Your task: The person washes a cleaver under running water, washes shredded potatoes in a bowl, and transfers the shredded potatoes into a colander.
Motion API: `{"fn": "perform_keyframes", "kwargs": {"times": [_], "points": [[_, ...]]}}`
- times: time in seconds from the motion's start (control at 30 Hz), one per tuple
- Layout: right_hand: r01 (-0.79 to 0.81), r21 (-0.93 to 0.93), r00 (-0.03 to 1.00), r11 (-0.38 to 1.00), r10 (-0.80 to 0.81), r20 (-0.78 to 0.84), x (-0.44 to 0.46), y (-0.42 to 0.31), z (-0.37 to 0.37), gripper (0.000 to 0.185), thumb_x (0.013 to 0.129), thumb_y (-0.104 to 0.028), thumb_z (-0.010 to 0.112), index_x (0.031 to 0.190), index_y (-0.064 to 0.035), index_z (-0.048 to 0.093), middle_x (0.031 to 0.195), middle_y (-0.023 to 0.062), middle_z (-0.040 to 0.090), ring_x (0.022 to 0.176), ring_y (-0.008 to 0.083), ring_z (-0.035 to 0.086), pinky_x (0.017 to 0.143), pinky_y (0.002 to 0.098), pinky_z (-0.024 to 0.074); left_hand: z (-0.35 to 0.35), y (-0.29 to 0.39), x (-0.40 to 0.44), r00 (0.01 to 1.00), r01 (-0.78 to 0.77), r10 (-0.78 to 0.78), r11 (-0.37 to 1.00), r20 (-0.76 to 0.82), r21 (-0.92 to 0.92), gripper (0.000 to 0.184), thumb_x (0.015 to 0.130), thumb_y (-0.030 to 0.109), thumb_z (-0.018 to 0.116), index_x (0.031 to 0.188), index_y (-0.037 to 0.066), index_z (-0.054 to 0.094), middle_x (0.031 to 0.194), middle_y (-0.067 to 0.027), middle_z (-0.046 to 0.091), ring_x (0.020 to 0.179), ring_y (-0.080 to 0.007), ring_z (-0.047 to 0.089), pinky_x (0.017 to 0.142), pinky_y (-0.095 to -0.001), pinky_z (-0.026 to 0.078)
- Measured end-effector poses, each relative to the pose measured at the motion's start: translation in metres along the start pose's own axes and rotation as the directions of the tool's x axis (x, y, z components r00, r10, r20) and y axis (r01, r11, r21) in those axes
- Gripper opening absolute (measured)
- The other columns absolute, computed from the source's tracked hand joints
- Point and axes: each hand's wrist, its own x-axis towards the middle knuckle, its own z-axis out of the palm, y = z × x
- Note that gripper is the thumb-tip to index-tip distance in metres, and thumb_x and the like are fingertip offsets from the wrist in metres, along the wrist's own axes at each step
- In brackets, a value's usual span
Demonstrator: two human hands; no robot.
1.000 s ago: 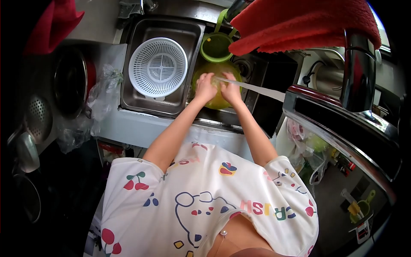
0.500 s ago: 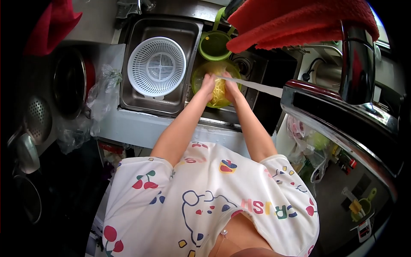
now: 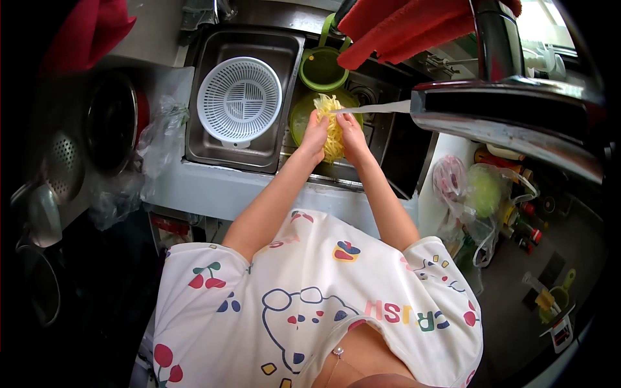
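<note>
My left hand [image 3: 315, 136] and my right hand [image 3: 352, 136] are cupped around a bundle of pale yellow shreds [image 3: 332, 132], which look like shredded potato. The bundle is held up between my palms, over a green bowl [image 3: 299, 116] in the right sink basin. A stream of water [image 3: 381, 108] runs from the tap [image 3: 453, 103] and reaches the shreds near my right fingertips. My hands and the shreds hide much of the bowl.
A white plastic colander [image 3: 239, 100] sits in the left steel basin [image 3: 194, 139]. Behind the bowl is a green strainer-like container [image 3: 323, 68]. A red cloth [image 3: 414, 29] hangs by the tap. Plastic bags [image 3: 475, 194] and bottles stand at the right; pans and a skimmer [image 3: 63, 165] hang left.
Both hands have come up out of the green bowl with the bundle of shreds between them. The tap appears shifted in view as the camera moved.
</note>
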Motion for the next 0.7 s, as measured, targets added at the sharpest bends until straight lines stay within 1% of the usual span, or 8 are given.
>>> {"fn": "perform_keyframes", "kwargs": {"times": [0.07, 0.27, 0.57, 0.7], "points": [[0.052, 0.022, 0.998, 0.998, -0.052, -0.025, -0.003, -0.001, 0.003, 0.041, 0.098, -0.022, 0.051, 0.133, -0.0016, 0.044, 0.121, 0.0054, 0.057, 0.109, 0.0139, 0.054, 0.093, 0.0268, 0.0431, 0.001, 0.002, 0.0, 1.0, -0.001, 0.001, 1.0, 0.019, 0.004, 0.032, 0.103, 0.015, 0.038, 0.134, 0.011, 0.036, 0.124, -0.011, 0.054, 0.108, -0.0232, 0.058, 0.088, -0.0374, 0.051], [0.064, 0.043, 0.998, 0.997, -0.065, 0.023, -0.006, -0.004, 0.006, 0.037, 0.099, -0.019, 0.048, 0.132, -0.0029, 0.046, 0.119, 0.0046, 0.058, 0.106, 0.0127, 0.055, 0.092, 0.0265, 0.0433, -0.003, -0.002, 0.006, 1.0, -0.013, 0.013, 1.0, 0.024, 0.012, 0.03, 0.102, 0.014, 0.039, 0.132, 0.011, 0.038, 0.121, -0.0108, 0.054, 0.105, -0.0229, 0.059, 0.086, -0.0368, 0.052], [0.055, 0.049, 0.998, 0.997, -0.056, 0.012, -0.004, 0.002, 0.002, 0.034, 0.1, -0.018, 0.047, 0.131, -0.0035, 0.049, 0.119, 0.0049, 0.058, 0.106, 0.0136, 0.056, 0.091, 0.0279, 0.0447, -0.001, -0.005, 0.003, 1.0, 0.025, -0.025, 1.0, 0.012, 0.004, 0.029, 0.102, 0.014, 0.04, 0.131, 0.011, 0.038, 0.119, -0.0109, 0.055, 0.103, -0.0234, 0.06, 0.084, -0.0376, 0.053], [0.088, 0.005, 0.996, 0.996, -0.088, 0.006, -0.017, -0.009, 0.008, 0.035, 0.099, -0.019, 0.048, 0.131, -0.0038, 0.048, 0.118, 0.0047, 0.058, 0.105, 0.0132, 0.056, 0.09, 0.0274, 0.0453, 0.004, 0.0, -0.008, 1.0, 0.009, -0.009, 1.0, 0.028, -0.002, 0.03, 0.102, 0.014, 0.04, 0.132, 0.011, 0.038, 0.12, -0.0104, 0.054, 0.104, -0.0228, 0.059, 0.084, -0.0372, 0.053]]}}
